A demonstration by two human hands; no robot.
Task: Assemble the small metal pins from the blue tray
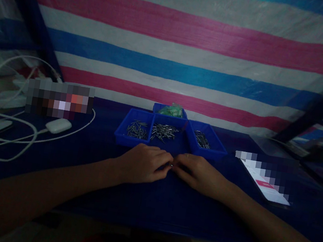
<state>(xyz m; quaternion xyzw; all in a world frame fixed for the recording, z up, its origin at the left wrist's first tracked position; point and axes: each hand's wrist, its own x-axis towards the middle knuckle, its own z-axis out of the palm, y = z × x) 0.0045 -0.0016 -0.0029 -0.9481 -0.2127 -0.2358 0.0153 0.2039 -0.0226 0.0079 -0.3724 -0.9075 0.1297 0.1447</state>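
Your left hand (142, 163) and right hand (199, 174) meet fingertip to fingertip, pinched on what looks like a small metal pin (171, 165), just near the blue plastic trays (122, 133) of pins; steady alignment matters now.

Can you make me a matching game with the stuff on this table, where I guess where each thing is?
Things:
1. blue trays of small metal pins
2. white charger with its cable
3. green bag
4. left hand and right hand

Places:
A. in the tray at the very back
B. fingertips meeting in front of the trays
C. far left on the table
D. in a row, middle of the table

Pairs: 1-D, 2-C, 3-A, 4-B
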